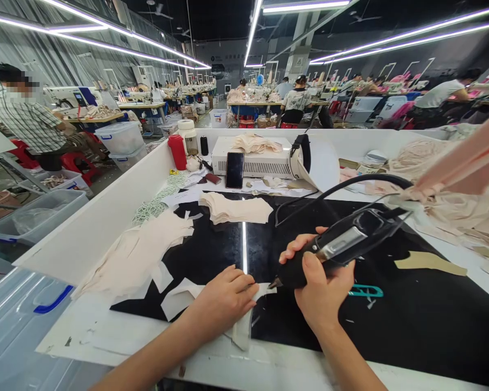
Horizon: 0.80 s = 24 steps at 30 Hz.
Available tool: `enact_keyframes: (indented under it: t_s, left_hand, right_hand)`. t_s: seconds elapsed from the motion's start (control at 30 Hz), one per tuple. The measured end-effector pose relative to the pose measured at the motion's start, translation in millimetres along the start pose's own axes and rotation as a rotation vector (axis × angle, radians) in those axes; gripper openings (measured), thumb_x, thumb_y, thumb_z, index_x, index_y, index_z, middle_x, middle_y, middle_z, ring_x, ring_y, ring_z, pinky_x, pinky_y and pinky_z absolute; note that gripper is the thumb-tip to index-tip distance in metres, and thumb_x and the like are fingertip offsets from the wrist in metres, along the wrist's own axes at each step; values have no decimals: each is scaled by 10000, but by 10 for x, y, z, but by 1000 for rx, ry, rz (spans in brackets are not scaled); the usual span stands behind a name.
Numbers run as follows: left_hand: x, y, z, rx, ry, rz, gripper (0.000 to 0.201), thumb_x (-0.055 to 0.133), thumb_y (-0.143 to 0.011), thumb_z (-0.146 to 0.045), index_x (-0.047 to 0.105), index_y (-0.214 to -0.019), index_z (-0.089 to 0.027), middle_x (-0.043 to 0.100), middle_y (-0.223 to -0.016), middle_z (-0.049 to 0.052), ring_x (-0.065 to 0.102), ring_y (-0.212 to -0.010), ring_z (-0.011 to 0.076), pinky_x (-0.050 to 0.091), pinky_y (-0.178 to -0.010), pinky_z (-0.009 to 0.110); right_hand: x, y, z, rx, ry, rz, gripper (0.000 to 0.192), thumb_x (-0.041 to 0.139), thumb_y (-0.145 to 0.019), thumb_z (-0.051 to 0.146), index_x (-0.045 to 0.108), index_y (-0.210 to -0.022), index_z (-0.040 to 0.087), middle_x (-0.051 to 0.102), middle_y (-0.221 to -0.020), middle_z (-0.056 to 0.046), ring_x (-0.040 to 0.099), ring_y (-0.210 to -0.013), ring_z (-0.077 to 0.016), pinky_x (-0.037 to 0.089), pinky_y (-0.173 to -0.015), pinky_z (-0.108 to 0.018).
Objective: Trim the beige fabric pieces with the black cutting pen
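Seen from the worker's side, a mat lies on the table. A cloth pile overlaps the mat's left edge; a cloth stack lies at its rear. Behind the stack, a phone stands before a box. Left of the box: cup and jar. Front centre: left hand on a cloth piece; to its right, the tool in the right hand.

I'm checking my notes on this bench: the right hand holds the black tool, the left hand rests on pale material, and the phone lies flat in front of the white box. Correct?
Not quite: the head view shows the phone standing on end, screen towards the camera, in front of the white box. The rest is right.
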<state>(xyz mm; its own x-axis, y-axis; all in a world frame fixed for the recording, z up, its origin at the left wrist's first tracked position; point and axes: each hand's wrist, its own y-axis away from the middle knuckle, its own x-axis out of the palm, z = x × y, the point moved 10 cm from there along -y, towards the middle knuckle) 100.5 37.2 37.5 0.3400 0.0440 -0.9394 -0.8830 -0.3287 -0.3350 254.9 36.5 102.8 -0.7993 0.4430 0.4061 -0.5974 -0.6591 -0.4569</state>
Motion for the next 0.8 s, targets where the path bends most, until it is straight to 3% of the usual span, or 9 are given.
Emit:
enact_keyframes:
  t_s: [0.4,0.8]
  left_hand:
    - [15,1,10,-1,22,20,222,562,-1059,-268,607,-1244,-154,661,-1159,80,613,-1102,239,497,-1053,428]
    - [-36,-18,-8,24,-8,-12,193,573,-1053,-266,612,-1203,-152,664,-1118,73,621,-1050,212,519,-1017,404]
  right_hand:
    - [52,101,-37,43,0,32,350,739,-888,237,563,-1184,300,663,-869,41,642,-654,-134,567,-612,-316]
    - [-80,45,27,-22,-7,-4,372,772,-864,233,579,-1177,292,682,-858,44,648,-643,-131,582,-606,-314]
